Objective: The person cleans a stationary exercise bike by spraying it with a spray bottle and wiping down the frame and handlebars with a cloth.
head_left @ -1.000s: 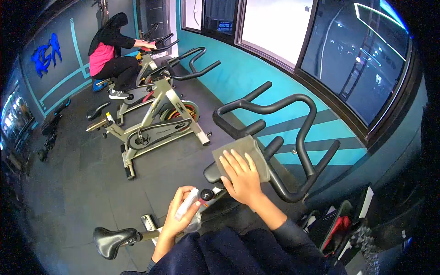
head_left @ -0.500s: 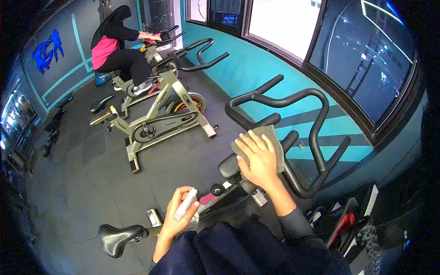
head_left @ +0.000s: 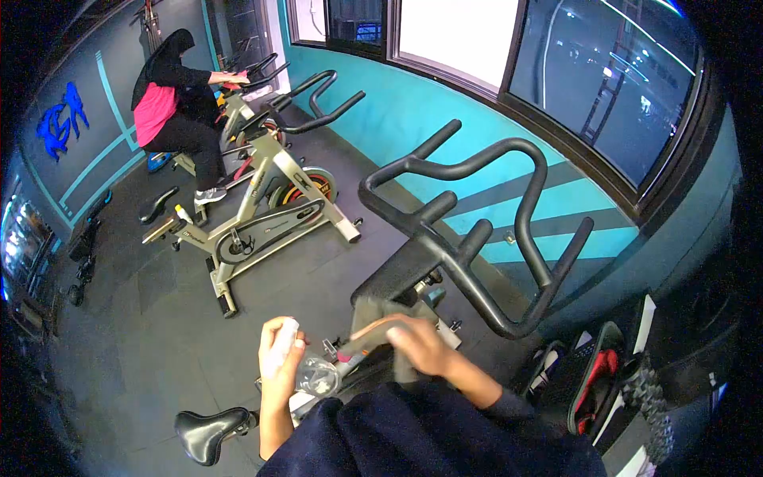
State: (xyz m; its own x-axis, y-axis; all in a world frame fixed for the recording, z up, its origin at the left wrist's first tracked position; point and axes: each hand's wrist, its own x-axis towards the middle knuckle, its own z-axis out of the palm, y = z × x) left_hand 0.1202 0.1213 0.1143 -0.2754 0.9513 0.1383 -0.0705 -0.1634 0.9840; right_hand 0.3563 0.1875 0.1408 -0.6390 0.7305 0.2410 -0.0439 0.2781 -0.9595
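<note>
My left hand (head_left: 276,374) is closed around a clear spray bottle (head_left: 319,376) with a white spray head, held over the frame of the nearest spin bike. My right hand (head_left: 427,347), smeared by motion, grips a grey-green cloth (head_left: 373,312) that hangs over the bike's frame, just below the handlebar post. Ahead of both hands rise the black handlebars (head_left: 457,258) of this bike. Its black saddle (head_left: 211,433) sits to the lower left, beyond my left hand. The cloth and right hand hide part of the frame.
Another spin bike (head_left: 262,215) stands ahead to the left. Past it, a person (head_left: 171,103) sits on a further bike, hands at its handlebars. A teal wall (head_left: 350,87) with windows runs along the right. Dark gear with red parts (head_left: 600,378) lies at the lower right.
My right hand has drawn the cloth back off the handlebar post, down and toward my body. My left hand has shifted left, with the bottle turned so its clear body shows.
</note>
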